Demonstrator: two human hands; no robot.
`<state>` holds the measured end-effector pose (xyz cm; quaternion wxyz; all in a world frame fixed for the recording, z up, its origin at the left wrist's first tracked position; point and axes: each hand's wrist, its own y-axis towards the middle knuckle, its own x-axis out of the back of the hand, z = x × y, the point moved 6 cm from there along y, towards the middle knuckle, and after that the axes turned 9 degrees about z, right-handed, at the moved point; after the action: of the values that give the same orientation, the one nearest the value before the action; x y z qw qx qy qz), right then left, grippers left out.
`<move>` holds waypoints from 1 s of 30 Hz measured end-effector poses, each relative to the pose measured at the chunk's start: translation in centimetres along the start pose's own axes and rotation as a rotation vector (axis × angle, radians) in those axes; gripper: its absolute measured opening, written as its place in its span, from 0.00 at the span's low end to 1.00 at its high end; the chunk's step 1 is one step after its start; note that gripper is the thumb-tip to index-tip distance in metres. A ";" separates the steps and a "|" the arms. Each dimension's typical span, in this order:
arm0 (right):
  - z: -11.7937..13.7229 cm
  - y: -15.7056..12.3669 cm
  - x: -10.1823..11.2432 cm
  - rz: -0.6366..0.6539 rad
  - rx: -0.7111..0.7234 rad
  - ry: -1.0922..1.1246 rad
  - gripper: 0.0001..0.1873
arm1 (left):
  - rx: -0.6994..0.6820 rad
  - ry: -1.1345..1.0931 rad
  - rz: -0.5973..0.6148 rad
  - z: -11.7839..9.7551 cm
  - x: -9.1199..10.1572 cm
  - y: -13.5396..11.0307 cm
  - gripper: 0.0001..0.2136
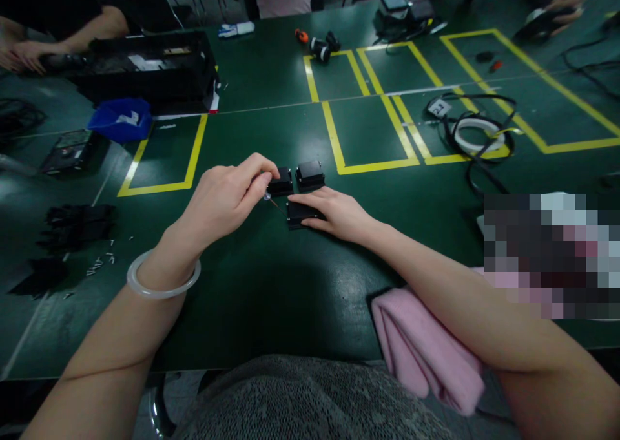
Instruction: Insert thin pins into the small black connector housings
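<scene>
Three small black boxes sit on the dark green table (271,285) in front of me. My left hand (225,198) is closed around a thin tool (270,199) with a clear tip, right beside the left black box (281,183). Fingers of my right hand (336,212) lie curled over the nearest black box (298,214) and hold it down. The third black box (310,175) stands free just behind. A pale bangle (162,283) circles my left wrist.
Yellow tape outlines (368,136) mark the table. A blue bin (121,118) and black crate (145,68) stand far left, coiled cables (477,136) far right, a pink cloth (421,349) by my right arm. Small screws (99,264) lie left. Other people's hands work at the far edge.
</scene>
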<state>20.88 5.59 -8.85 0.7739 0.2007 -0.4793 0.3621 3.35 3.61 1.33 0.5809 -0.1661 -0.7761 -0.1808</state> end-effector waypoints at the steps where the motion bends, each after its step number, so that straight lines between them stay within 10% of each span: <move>1: 0.0 0.0 0.0 -0.002 0.004 -0.001 0.30 | -0.002 -0.004 0.003 -0.1 0.0 0.0 0.15; 30: -0.2 0.0 -0.1 -0.010 0.012 -0.004 0.30 | -0.008 -0.033 0.058 0.0 0.1 0.0 0.16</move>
<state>20.94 5.67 -9.06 0.7735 0.2082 -0.4777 0.3607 3.28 3.61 1.42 0.5723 -0.1940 -0.7797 -0.1640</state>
